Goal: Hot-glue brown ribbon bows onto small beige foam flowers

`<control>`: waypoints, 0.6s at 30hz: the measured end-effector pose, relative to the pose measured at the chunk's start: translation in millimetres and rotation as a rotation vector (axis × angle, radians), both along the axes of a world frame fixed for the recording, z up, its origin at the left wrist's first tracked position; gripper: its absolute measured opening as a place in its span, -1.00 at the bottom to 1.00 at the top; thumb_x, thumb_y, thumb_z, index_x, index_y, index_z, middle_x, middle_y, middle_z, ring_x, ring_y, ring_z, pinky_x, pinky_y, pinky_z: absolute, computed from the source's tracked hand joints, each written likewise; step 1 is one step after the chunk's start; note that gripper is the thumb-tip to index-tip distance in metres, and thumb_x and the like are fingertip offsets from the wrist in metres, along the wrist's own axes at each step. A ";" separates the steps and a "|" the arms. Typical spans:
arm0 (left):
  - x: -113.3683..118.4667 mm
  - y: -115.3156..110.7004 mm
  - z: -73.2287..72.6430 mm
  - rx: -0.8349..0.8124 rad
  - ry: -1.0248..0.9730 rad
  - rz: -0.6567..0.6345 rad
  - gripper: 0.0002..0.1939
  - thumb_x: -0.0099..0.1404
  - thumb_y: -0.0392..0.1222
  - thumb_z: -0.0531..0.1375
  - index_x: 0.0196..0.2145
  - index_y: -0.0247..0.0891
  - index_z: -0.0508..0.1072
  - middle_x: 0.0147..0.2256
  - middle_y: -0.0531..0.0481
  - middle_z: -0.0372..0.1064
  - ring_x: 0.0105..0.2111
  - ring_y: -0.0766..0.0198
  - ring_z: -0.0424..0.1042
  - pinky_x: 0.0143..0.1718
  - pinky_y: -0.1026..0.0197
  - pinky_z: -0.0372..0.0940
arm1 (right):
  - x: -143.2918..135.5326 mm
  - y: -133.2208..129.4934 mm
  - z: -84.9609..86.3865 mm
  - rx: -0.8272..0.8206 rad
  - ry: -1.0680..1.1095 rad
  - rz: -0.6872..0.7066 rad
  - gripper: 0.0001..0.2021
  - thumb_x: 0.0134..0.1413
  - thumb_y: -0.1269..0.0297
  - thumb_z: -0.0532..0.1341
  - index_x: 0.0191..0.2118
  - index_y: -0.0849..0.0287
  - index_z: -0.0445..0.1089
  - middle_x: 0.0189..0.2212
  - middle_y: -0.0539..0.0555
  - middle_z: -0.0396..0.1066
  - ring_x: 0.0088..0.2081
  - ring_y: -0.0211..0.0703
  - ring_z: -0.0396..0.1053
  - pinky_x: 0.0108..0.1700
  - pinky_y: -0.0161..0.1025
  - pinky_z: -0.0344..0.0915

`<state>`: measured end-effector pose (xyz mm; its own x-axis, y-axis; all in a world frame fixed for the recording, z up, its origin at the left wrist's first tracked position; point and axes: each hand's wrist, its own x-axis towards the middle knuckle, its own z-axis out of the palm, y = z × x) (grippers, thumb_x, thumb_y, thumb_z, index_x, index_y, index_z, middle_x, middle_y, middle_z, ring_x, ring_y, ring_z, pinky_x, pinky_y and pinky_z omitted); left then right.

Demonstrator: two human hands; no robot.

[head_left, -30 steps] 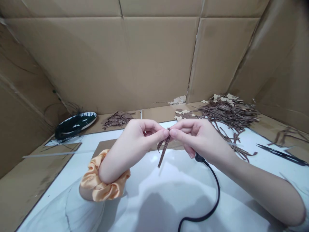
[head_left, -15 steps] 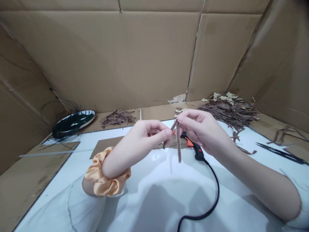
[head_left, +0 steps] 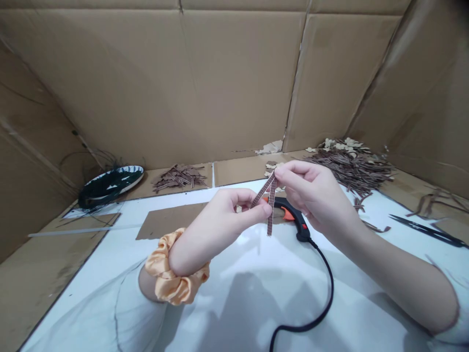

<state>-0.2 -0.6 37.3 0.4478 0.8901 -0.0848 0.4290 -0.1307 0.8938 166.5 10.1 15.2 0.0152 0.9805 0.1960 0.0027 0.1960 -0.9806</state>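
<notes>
head | plate (head_left: 135,172): dark strands | hands (head_left: 234,215): brown ribbon (head_left: 270,205)

Creased brown cardboard walls (head_left: 227,78) close me in at the back and on both sides of the frame. My white table (head_left: 238,293) fills the lower middle, edged by cardboard flooring (head_left: 40,274) at lower left. Soft, even light falls from above, leaving faint shadows on the white.

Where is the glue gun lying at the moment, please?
In the head view, the glue gun lies on the white table at centre-right, behind the right hand.
</notes>
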 end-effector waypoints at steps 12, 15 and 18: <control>5.4 -3.4 -9.6 -0.073 -0.151 0.005 -0.92 0.17 -0.28 0.16 -0.40 -0.23 0.27 -0.44 0.08 0.46 -0.35 0.28 0.41 -0.34 0.27 0.19 | -2.0 -2.9 4.7 0.106 -0.017 -0.102 -0.83 0.03 0.19 0.24 -0.46 0.16 0.41 -0.79 -0.17 0.00 -0.76 -0.43 -0.14 -0.72 -0.35 -0.15; 4.8 -3.4 -8.4 -0.091 -0.170 0.002 -0.87 0.16 -0.22 0.22 -0.37 -0.24 0.30 -0.43 0.09 0.42 -0.30 0.25 0.43 -0.28 0.25 0.23 | 0.0 -1.7 5.1 0.129 -0.003 -0.142 -0.84 0.03 0.19 0.24 -0.45 0.15 0.42 -0.73 -0.12 0.15 -0.74 -0.43 -0.11 -0.71 -0.34 -0.16; 4.5 -3.2 -6.1 -0.107 -0.229 0.005 -0.88 0.22 -0.17 0.19 -0.33 -0.27 0.35 -0.38 0.08 0.42 -0.30 0.32 0.43 -0.22 0.28 0.24 | 1.9 0.0 6.2 0.152 -0.007 -0.194 -0.83 0.02 0.19 0.24 -0.45 0.17 0.43 -0.66 -0.07 0.25 -0.73 -0.44 -0.12 -0.69 -0.32 -0.18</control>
